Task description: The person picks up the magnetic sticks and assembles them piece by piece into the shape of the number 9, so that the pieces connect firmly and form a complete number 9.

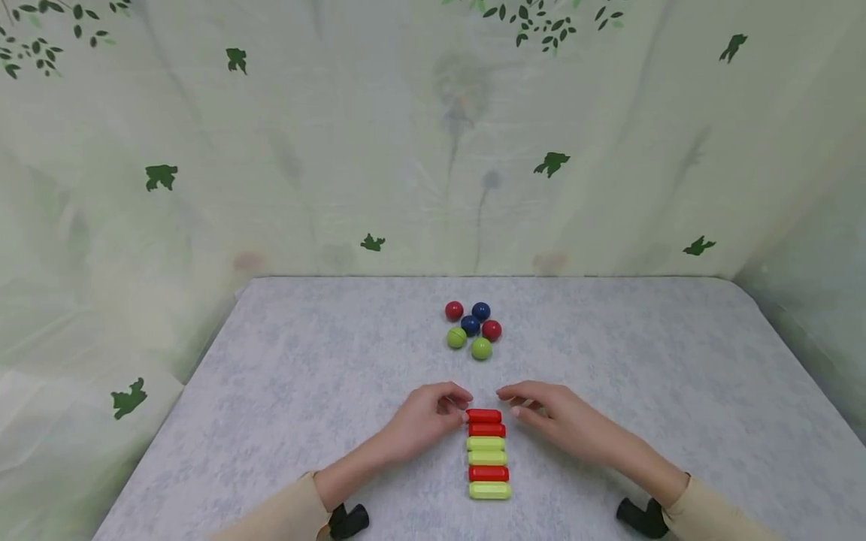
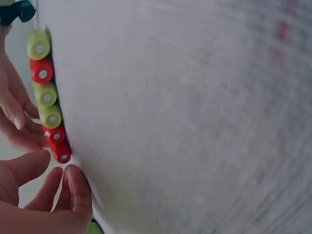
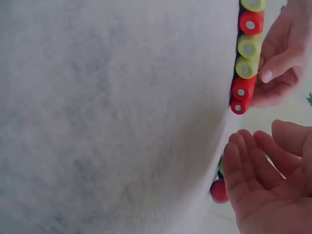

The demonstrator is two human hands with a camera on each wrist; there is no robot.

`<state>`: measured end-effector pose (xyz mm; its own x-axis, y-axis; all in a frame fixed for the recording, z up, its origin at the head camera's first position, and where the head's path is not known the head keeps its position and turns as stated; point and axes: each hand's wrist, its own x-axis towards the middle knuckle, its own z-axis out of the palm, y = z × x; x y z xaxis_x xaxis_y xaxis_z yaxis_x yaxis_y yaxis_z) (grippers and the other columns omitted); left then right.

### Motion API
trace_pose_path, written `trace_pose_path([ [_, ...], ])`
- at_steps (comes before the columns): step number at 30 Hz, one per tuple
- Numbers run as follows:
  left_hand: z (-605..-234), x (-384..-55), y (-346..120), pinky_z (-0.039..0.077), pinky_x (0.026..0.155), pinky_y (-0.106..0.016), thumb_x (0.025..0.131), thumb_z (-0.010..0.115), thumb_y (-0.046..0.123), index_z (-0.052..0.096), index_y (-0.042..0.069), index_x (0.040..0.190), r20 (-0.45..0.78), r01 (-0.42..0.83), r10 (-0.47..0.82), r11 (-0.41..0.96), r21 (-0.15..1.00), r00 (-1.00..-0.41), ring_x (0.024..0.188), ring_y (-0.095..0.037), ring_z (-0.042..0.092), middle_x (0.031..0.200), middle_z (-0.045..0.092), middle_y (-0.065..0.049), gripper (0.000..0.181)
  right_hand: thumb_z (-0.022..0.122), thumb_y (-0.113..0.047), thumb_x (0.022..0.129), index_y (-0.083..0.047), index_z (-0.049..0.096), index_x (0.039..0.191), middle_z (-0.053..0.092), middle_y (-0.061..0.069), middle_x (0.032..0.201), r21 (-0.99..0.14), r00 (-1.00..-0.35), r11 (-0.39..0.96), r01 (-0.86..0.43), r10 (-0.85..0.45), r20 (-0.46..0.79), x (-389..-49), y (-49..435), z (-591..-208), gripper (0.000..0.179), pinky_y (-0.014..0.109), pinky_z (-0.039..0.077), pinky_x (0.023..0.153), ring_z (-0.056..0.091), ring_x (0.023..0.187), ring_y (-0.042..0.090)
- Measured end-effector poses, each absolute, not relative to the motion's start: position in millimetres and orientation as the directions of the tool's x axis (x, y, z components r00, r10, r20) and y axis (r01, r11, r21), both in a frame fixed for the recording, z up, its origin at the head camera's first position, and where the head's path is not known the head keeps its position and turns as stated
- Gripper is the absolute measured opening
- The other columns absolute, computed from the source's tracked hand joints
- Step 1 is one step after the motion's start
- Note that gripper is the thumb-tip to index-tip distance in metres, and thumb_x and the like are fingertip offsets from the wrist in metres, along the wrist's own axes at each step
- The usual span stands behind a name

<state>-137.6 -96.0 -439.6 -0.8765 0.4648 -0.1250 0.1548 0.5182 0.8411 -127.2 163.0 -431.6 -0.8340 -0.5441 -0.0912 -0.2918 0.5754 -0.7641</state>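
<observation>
Red and yellow-green rods lie side by side in a column on the table, with a red rod [image 1: 483,415] at the far end and a yellow-green rod [image 1: 489,491] nearest me. Small silver discs show on the rod ends in both wrist views. My left hand [image 1: 429,415] is at the left end of the farthest red rod, thumb tip right by it and fingers loosely bent. On the other side, my right hand [image 1: 558,413] hovers a little off the rod's right end, fingers relaxed and holding nothing. In the right wrist view its palm [image 3: 268,190] is turned toward the camera.
Beyond the hands sits a cluster of balls: red [image 1: 454,310], blue [image 1: 481,312] and green [image 1: 481,349]. The pale grey table [image 1: 325,338] meets a leaf-patterned curtain [image 1: 379,150] at its back edge. Black wrist devices [image 1: 348,521] are strapped under both sleeves.
</observation>
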Motion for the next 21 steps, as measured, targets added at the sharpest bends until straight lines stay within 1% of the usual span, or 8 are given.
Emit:
trace_pose_path([
  [4,-445.7,-140.1,-91.2,0.047,0.067,-0.026,0.089,0.067,0.007,0.070,0.009,0.109,-0.106,0.182,0.477,0.518,0.836,-0.873,0.077,-0.013,0.056,0.092,0.062,0.005,0.020,0.061,-0.020,0.099,-0.016,0.064,0.128,0.064,-0.012,0.113,-0.769,-0.811,0.565,-0.299,-0.575,-0.107,-134.4,157.3,-437.1,0.029,0.031,0.050,0.086,0.059,0.097,0.007],
  [7,-448.1,-141.3,-87.9,0.044,0.062,-0.024,0.090,0.068,0.009,0.071,0.011,0.105,-0.084,0.215,0.481,0.533,0.818,-0.873,0.072,-0.011,0.054,0.086,0.059,0.005,0.016,0.063,-0.019,0.097,-0.018,0.067,0.123,0.064,-0.014,0.108,-0.772,-0.799,0.548,-0.321,-0.595,-0.090,-137.5,152.6,-440.3,0.025,0.030,0.050,0.084,0.059,0.095,0.008],
  [10,-447.8,-141.5,-86.0,0.043,0.060,-0.023,0.091,0.068,0.009,0.072,0.012,0.103,-0.074,0.231,0.478,0.547,0.805,-0.875,0.069,-0.010,0.052,0.083,0.058,0.006,0.013,0.065,-0.015,0.096,-0.020,0.069,0.118,0.064,-0.014,0.103,-0.771,-0.797,0.544,-0.333,-0.599,-0.078,-139.9,148.2,-442.4,0.023,0.029,0.050,0.082,0.058,0.092,0.009],
  [15,-445.7,-142.1,-85.0,0.043,0.061,-0.024,0.091,0.068,0.009,0.073,0.012,0.102,-0.084,0.214,0.466,0.551,0.807,-0.881,0.070,-0.011,0.053,0.085,0.059,0.006,0.013,0.067,-0.012,0.093,-0.018,0.070,0.114,0.064,-0.013,0.098,-0.754,-0.804,0.572,-0.323,-0.586,-0.100,-144.6,142.9,-441.4,0.022,0.028,0.050,0.079,0.058,0.087,0.010],
  [21,-443.3,-152.6,-83.1,0.047,0.067,-0.027,0.090,0.069,0.009,0.074,0.011,0.102,-0.088,0.185,0.436,0.546,0.817,-0.896,0.076,-0.014,0.056,0.089,0.063,0.006,0.013,0.068,-0.015,0.093,-0.018,0.072,0.111,0.065,-0.013,0.095,-0.737,-0.824,0.604,-0.304,-0.555,-0.116,-155.1,139.4,-438.4,0.019,0.028,0.051,0.077,0.059,0.085,0.010],
])
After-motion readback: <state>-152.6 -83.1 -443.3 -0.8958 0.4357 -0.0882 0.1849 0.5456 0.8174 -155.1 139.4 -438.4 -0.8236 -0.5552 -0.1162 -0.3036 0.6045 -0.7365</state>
